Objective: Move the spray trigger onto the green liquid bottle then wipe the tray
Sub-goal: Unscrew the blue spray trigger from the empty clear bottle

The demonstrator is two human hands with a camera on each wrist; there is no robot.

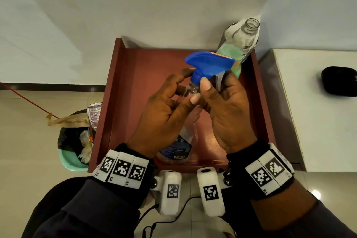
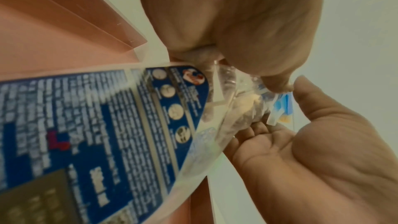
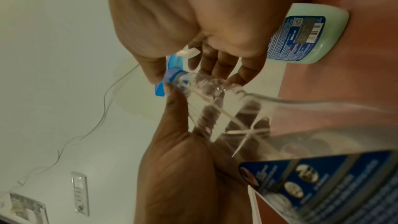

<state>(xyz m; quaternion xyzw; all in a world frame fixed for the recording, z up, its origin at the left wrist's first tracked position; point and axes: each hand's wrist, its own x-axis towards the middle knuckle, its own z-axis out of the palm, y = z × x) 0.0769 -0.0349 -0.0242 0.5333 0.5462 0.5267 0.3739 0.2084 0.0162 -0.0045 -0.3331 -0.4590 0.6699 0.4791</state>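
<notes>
Over the red tray (image 1: 146,75) I hold an empty clear bottle (image 1: 174,149) with a blue label. The blue spray trigger (image 1: 209,62) sits on its neck. My left hand (image 1: 181,91) grips the neck just under the trigger. Thumb and fingers of my right hand (image 1: 214,87) pinch the trigger's blue collar (image 3: 170,74). In the left wrist view the label (image 2: 96,134) fills the frame and the trigger (image 2: 282,103) shows between both hands. The green liquid bottle (image 1: 234,52) stands uncapped at the tray's back right corner, also seen from the right wrist (image 3: 308,37).
A white wall runs close behind the tray. A white counter (image 1: 318,112) on the right carries a black object (image 1: 339,81). On the floor to the left stands a green bin (image 1: 75,141) with a black bag and rubbish.
</notes>
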